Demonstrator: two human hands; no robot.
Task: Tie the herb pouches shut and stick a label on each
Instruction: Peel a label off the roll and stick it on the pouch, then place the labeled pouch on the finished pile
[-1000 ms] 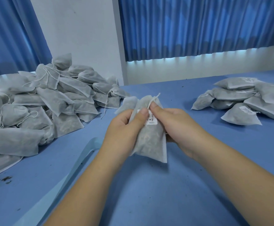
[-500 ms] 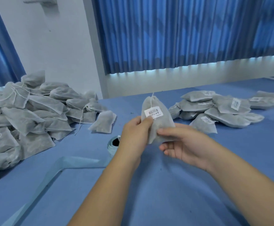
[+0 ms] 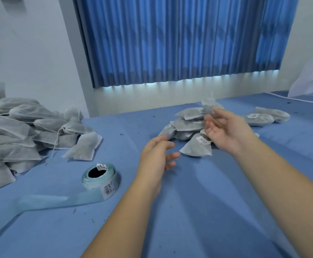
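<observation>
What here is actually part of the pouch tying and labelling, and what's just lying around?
Part of the job:
left pile of pouches, no labels showing
label roll
right pile of labelled pouches
blurred pouch by the right hand

Just lying about:
herb crumbs on the blue cloth
white sheet, far right

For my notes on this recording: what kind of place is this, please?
Probably a small packing workroom: a heap of grey pouches, a roll of labels and a pile of labelled pouches lie on a blue-covered table.
</observation>
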